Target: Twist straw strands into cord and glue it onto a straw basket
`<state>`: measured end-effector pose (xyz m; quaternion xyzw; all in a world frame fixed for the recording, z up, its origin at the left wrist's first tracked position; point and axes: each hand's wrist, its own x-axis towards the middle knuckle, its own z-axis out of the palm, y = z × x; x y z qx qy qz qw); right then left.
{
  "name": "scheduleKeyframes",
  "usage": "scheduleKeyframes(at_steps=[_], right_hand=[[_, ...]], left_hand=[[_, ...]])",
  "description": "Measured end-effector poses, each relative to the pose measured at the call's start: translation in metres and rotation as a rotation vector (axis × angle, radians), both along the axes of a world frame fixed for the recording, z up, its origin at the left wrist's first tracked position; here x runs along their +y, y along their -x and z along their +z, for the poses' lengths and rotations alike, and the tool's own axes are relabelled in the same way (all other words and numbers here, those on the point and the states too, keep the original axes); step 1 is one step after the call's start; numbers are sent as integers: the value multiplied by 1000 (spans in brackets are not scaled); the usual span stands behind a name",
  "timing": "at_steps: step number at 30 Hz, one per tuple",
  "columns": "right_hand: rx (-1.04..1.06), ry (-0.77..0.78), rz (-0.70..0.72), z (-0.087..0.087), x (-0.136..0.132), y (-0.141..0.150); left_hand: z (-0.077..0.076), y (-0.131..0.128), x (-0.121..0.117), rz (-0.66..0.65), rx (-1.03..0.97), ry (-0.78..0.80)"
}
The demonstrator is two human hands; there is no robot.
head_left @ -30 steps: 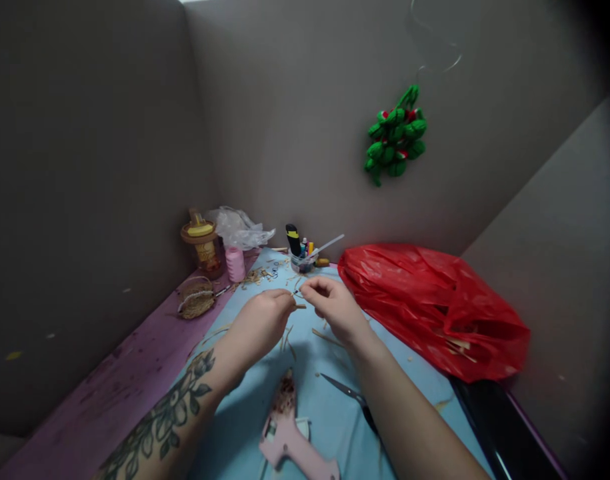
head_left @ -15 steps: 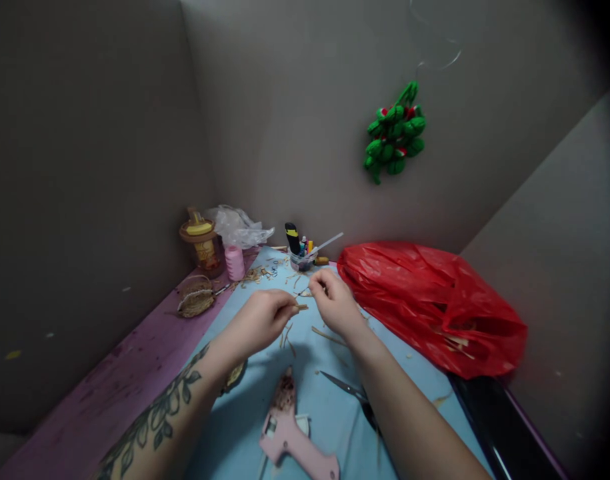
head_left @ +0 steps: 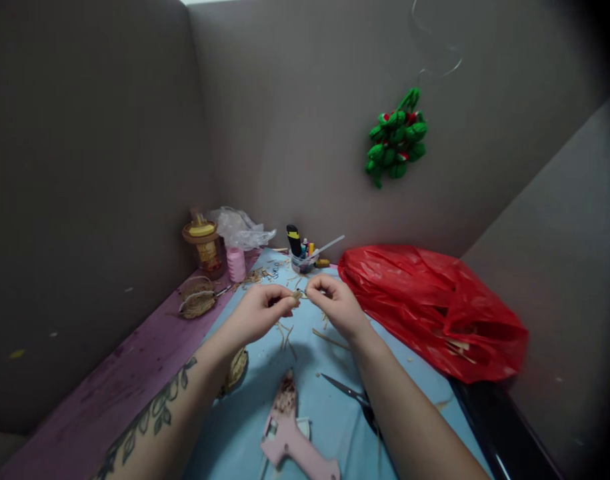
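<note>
My left hand (head_left: 262, 310) is closed in a pinch on a small straw-coloured piece (head_left: 297, 297), whose end sticks out past the fingertips. Just to its right, my right hand (head_left: 337, 305) pinches thumb and forefinger together, close to that piece. A thin dark line shows between the fingertips, too small to name. Below the hands a pink glue gun (head_left: 297, 433) with a dirty nozzle lies on the blue sheet (head_left: 265, 393). Scissors (head_left: 352, 393) rest beside my right forearm. A woven straw piece (head_left: 236, 369) is partly hidden by my left forearm.
A red plastic bag (head_left: 415, 287) holding straw strips fills the right side. At the back stand a small tub of pens (head_left: 302, 259), a pink thread spool (head_left: 235, 264) and a brown-lidded cup (head_left: 207, 250). A small woven basket (head_left: 197, 297) sits left. Straw strips (head_left: 329, 338) lie scattered.
My left hand has turned and risen slightly, with the straw piece now tilted upward at its fingertips. My right fingertips have come closer to it. The camera view has shifted slightly.
</note>
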<state>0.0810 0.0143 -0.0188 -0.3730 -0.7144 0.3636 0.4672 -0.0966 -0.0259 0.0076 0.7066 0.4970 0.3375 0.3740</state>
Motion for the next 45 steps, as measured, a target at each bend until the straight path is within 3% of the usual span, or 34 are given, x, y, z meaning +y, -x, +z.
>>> scheduleKeyframes(at_steps=[2,6,11,17,24,29,33,36,40,45], right_hand=[[-43,24,72,2,-1,0],[47,122,32,3,-2,2],[196,247,107,2,-4,6],[144,196,42,0,-1,3],[56,42,-77,2,2,-7],[-11,-29,-64,7,0,-12],[-145,-103,71,13,-3,-14],[-191,-58,136,12,-2,-14],[-37,98,87,5,0,-11],[28,193,171,2,-2,-4]], left_hand=[[-1,-2,-1,1,1,-76],[-1,-5,-3,-14,70,-265],[-4,-6,-3,-71,113,-325],[-2,-5,-4,-41,121,-285],[-5,-1,-2,-105,204,-279],[0,3,0,-32,187,-195],[0,3,0,-41,86,-87],[-4,1,0,-68,100,-180],[-7,0,-1,-98,141,-303],[-8,-1,-1,-125,179,-351]])
